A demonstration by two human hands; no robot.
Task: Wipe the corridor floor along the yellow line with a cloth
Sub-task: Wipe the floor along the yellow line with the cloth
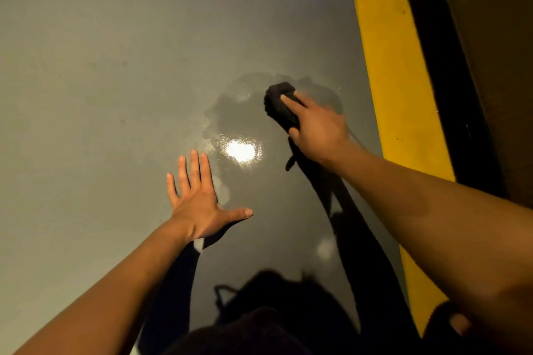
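r hand (318,132) grips dark cloth (281,104) on wet-looking floor (115,66) nr yellow line (392,66), l hand (199,202) splayed flat

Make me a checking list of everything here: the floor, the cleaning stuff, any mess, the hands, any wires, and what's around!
Surface: grey glossy floor, wet patch with a bright light glare.
Job's things: dark cloth bunched on the floor at the wet patch's edge; yellow line runs to its right, apart from it.
Clutter: nothing seen.
Hands: right hand grips the cloth; left hand has fingers spread, flat over the floor, holding nothing.
Cables: nothing seen.
Surroundings: dark strip beyond the yellow line; the person's shadow on the floor.
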